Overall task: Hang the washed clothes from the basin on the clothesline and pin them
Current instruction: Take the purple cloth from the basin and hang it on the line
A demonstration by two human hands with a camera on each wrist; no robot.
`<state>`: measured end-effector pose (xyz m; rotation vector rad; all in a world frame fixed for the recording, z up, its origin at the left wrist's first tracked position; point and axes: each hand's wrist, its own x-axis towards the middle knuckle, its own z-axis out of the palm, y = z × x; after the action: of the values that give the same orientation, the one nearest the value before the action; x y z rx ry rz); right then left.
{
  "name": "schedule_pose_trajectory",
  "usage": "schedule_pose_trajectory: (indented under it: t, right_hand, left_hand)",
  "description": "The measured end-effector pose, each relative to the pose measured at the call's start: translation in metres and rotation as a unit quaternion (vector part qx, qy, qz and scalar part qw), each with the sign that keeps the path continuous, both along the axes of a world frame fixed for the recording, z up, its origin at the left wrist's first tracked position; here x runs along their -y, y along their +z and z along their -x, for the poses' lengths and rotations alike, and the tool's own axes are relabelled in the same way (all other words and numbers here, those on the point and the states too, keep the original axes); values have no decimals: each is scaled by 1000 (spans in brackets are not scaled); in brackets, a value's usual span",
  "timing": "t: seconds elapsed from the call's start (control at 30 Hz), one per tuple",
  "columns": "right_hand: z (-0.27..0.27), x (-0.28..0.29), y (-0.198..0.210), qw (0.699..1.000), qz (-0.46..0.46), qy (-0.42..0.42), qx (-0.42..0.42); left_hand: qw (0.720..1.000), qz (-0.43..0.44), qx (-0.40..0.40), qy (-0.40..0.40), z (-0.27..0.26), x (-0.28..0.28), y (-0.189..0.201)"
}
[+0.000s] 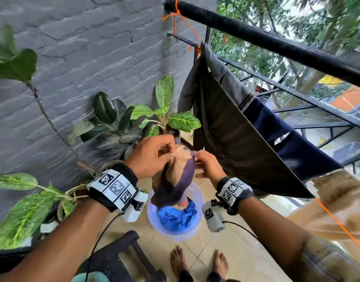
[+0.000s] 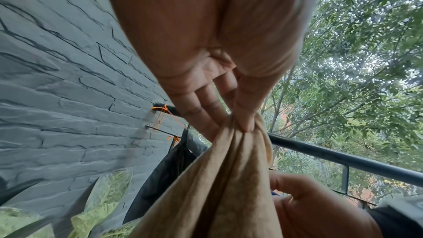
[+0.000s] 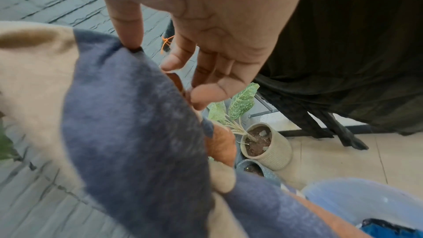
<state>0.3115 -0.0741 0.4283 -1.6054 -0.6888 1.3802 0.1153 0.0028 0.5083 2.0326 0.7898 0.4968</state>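
My left hand [image 1: 171, 154] pinches the top of a beige and purple garment [image 1: 180, 171] between thumb and fingers [image 2: 246, 124]. The garment hangs down into a translucent basin [image 1: 199, 197] on the floor, which holds a crumpled blue cloth [image 1: 177, 217]. My right hand [image 1: 196, 156] is beside the garment's purple edge [image 3: 137, 115]. Its thumb tip touches that edge and its fingers [image 3: 174, 61] are relaxed and nearly straight behind it. An orange clothesline [image 1: 337, 222] runs at the right, carrying a black garment [image 1: 226, 123], a navy one [image 1: 297, 147] and a tan one [image 1: 337, 196].
A grey brick wall [image 1: 83, 58] stands to the left with potted plants [image 1: 154, 117] along its foot. A black railing [image 1: 276, 41] borders the right, with trees beyond. A dark chair [image 1: 118, 257] and my bare feet [image 1: 197, 263] are on the tiled floor below.
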Motion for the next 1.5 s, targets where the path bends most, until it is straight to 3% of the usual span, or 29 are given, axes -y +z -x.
schedule_pose_trajectory:
  t: [0.13,0.23,0.33,0.47,0.63,0.7,0.83,0.93,1.03,1.17,1.33,1.4,1.5]
  right_hand:
    - [-5,-5,0,993,-7,-31,-115]
    - [-2,-6,1,996,-74,8,-46]
    - [2,-11,12,989,-140,29,40]
    - [8,-20,30,974,-221,41,30]
    - [18,-24,46,934,-314,146,90]
    - [20,-25,49,913,-333,193,135]
    - [26,-18,47,912,-302,259,97]
    - [28,-12,43,923,-275,266,38]
    - [28,-6,41,930,-257,264,21]
    - [20,0,40,931,-259,250,56]
    - [-9,4,24,949,-225,168,145]
    - [-20,7,19,944,-196,180,194]
    - [-26,15,21,932,-142,263,204]
  left_hand:
    - [999,31,33,26,0,0,-5]
    - [997,50,49,42,9,4,-10]
    - [997,39,4,72,26,2,-28]
    - [989,22,-57,136,42,7,-52]
    - [985,128,-90,73,47,12,-60]
    - [986,127,-94,53,48,11,-63]
    - [990,100,-63,77,45,10,-60]
    - [983,158,-24,89,43,9,-56]
    - [982,150,-12,114,40,12,-53]
    - [991,88,-37,94,40,10,-65]
    - [983,-42,-82,159,53,-1,-59]
    - [986,-50,-86,136,50,2,-47]
    - [992,-47,-74,91,41,13,-38]
